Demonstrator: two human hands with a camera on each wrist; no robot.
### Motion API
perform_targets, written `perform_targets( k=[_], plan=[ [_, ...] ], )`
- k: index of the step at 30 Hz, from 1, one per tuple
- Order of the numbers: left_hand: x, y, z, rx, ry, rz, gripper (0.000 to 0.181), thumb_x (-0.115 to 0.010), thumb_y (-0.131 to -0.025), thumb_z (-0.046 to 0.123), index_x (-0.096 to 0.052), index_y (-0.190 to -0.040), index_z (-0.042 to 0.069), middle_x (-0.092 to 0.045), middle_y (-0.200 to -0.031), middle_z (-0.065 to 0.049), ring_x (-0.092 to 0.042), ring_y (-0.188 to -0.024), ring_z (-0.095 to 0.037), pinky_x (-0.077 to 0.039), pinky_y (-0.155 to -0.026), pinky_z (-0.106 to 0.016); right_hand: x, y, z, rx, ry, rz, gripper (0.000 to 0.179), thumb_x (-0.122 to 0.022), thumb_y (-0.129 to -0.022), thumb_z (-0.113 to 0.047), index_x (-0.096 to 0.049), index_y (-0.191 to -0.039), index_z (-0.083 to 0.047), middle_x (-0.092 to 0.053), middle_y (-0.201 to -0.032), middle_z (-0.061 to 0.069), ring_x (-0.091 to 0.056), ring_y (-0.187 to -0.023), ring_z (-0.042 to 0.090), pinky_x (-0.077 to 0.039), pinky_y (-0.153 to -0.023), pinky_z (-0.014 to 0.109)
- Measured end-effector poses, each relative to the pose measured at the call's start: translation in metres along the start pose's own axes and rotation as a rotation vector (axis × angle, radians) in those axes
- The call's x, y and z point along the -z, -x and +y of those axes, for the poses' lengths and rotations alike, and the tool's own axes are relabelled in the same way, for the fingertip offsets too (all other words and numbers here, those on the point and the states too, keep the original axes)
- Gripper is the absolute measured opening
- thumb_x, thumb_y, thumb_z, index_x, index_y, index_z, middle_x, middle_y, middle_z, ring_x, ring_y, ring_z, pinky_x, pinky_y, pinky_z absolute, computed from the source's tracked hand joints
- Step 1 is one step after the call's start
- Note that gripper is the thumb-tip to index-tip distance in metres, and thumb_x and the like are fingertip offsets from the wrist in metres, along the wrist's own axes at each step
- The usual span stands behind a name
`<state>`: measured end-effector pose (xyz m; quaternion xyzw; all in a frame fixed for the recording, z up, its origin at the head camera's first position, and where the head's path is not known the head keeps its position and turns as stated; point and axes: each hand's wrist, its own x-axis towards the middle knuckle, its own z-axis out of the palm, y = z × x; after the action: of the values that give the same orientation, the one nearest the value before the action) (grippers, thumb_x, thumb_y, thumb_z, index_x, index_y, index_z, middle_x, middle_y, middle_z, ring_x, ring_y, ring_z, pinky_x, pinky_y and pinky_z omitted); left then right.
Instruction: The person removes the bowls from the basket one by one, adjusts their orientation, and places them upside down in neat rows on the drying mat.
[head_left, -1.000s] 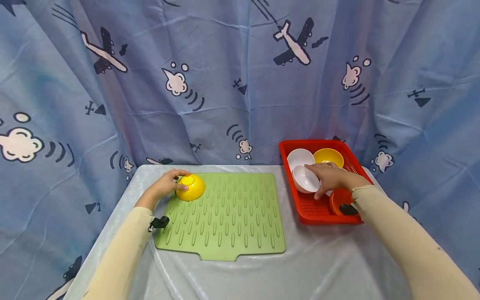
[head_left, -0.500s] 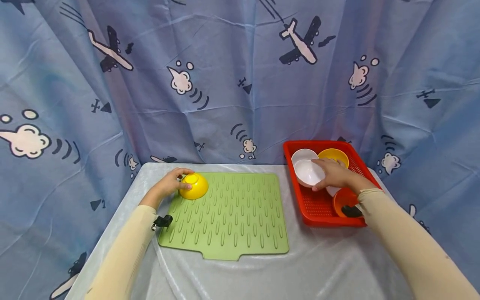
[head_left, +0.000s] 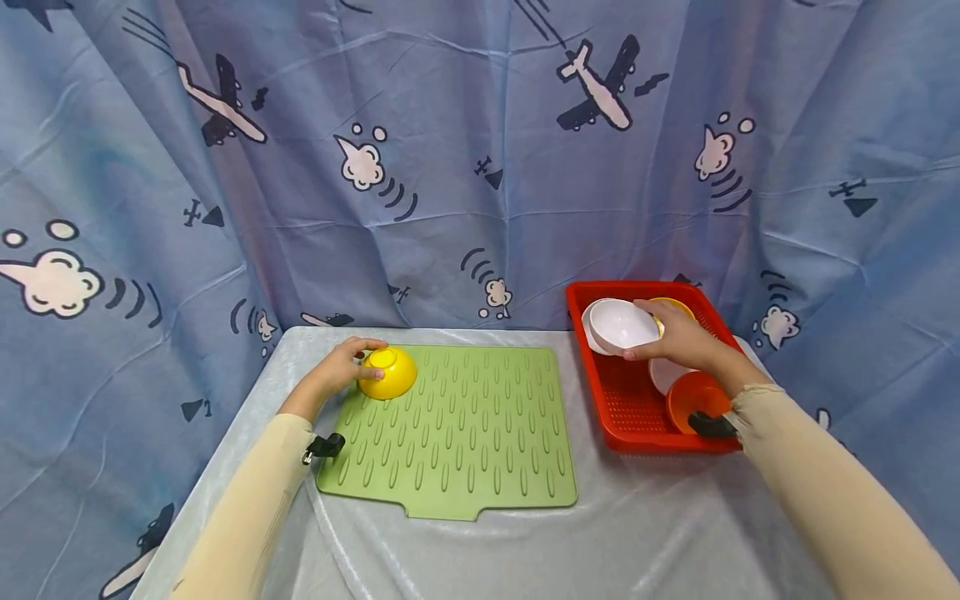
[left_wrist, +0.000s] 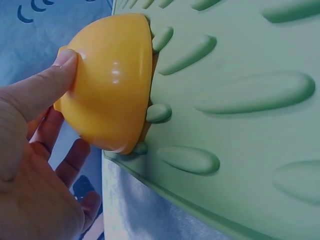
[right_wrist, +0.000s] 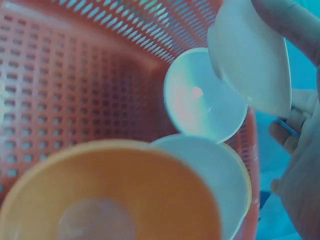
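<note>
At the back left corner of the green ridged mat (head_left: 465, 433), a yellow bowl (head_left: 395, 377) lies upside down. My left hand (head_left: 339, 373) grips it by the base; in the left wrist view the thumb presses the bowl's foot (left_wrist: 61, 95). Over the red basket (head_left: 660, 444), my right hand (head_left: 682, 337) pinches a white bowl (head_left: 621, 323) by its rim, tilted, thumb on one side and fingers on the other. Below it, a second white bowl (right_wrist: 200, 100) sits in the basket, partly covered by the held one in the head view.
Also in the basket are an orange bowl (head_left: 692, 396), another white bowl (head_left: 663, 372) and a yellow bowl (head_left: 677, 304) partly behind my right hand. The basket stands right of the mat on a table with a pale cloth (head_left: 585, 542). A blue patterned curtain (head_left: 420, 167) hangs behind.
My right hand has lifted the white bowl up and toward the back of the basket, uncovering more of the bowls in front. The left hand stays on the yellow bowl.
</note>
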<state>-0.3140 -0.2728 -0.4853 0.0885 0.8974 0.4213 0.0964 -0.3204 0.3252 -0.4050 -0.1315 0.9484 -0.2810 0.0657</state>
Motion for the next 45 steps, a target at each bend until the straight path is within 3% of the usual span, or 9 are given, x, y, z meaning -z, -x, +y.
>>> perform_targets(
  k=[13,17,24,27,32,34,45],
  plan=[
    [0.0,0.0,0.001,-0.017,-0.029,-0.005,0.054,-0.074,-0.094,0.017,-0.057,-0.145,0.011,-0.048,-0.146,-0.018,-0.042,-0.132,-0.043,-0.037,-0.109,-0.06,0.003,0.028,-0.038,-0.028,-0.066,0.123,0.115,-0.085,-0.077,-0.056,-0.025,-0.162,-0.006,-0.027,-0.16,0.027,-0.032,-0.141,0.046,-0.037,-0.11,0.066],
    [0.0,0.002,0.0,-0.029,-0.041,-0.003,0.054,-0.073,-0.095,0.019,-0.057,-0.146,0.01,-0.049,-0.145,-0.019,-0.042,-0.133,-0.044,-0.037,-0.109,-0.061,-0.002,0.038,-0.051,-0.021,-0.13,0.169,0.112,-0.088,-0.076,-0.049,-0.028,-0.162,-0.009,-0.027,-0.161,0.024,-0.029,-0.142,0.044,-0.035,-0.111,0.066],
    [0.001,0.005,0.005,-0.003,-0.05,0.015,0.053,-0.074,-0.095,0.019,-0.058,-0.145,0.012,-0.048,-0.149,-0.018,-0.041,-0.135,-0.045,-0.036,-0.108,-0.063,-0.022,0.052,-0.069,-0.038,-0.149,0.17,0.117,-0.088,-0.073,-0.055,-0.026,-0.163,-0.013,-0.026,-0.161,0.025,-0.032,-0.14,0.047,-0.037,-0.109,0.069],
    [0.001,0.006,0.007,0.018,-0.068,0.027,0.053,-0.076,-0.094,0.022,-0.059,-0.144,0.014,-0.048,-0.15,-0.016,-0.041,-0.136,-0.044,-0.032,-0.109,-0.066,-0.036,0.054,-0.072,0.014,-0.151,0.196,0.114,-0.09,-0.072,-0.051,-0.032,-0.16,-0.01,-0.03,-0.16,0.024,-0.032,-0.14,0.045,-0.036,-0.11,0.068],
    [0.0,0.006,0.009,0.038,-0.102,0.073,0.054,-0.078,-0.092,0.025,-0.062,-0.142,0.018,-0.051,-0.15,-0.014,-0.044,-0.136,-0.042,-0.011,-0.11,-0.077,-0.054,0.056,-0.08,0.09,-0.135,0.245,0.11,-0.093,-0.069,-0.048,-0.039,-0.156,-0.008,-0.039,-0.154,0.02,-0.038,-0.136,0.042,-0.04,-0.107,0.065],
    [-0.002,0.007,0.01,0.037,-0.123,0.096,0.054,-0.078,-0.092,0.026,-0.062,-0.142,0.018,-0.051,-0.15,-0.014,-0.045,-0.134,-0.041,-0.007,-0.109,-0.079,-0.06,0.058,-0.085,0.114,-0.134,0.258,0.109,-0.094,-0.069,-0.046,-0.041,-0.155,-0.007,-0.042,-0.151,0.018,-0.04,-0.135,0.04,-0.041,-0.106,0.065],
    [-0.015,0.018,0.013,0.002,-0.191,0.164,0.055,-0.072,-0.096,0.024,-0.055,-0.149,0.016,-0.046,-0.156,-0.015,-0.039,-0.133,-0.044,-0.021,-0.1,-0.068,-0.097,0.072,-0.108,0.199,-0.145,0.268,0.107,-0.098,-0.064,-0.042,-0.046,-0.152,-0.009,-0.047,-0.146,0.014,-0.041,-0.132,0.035,-0.043,-0.104,0.064]
  ],
)
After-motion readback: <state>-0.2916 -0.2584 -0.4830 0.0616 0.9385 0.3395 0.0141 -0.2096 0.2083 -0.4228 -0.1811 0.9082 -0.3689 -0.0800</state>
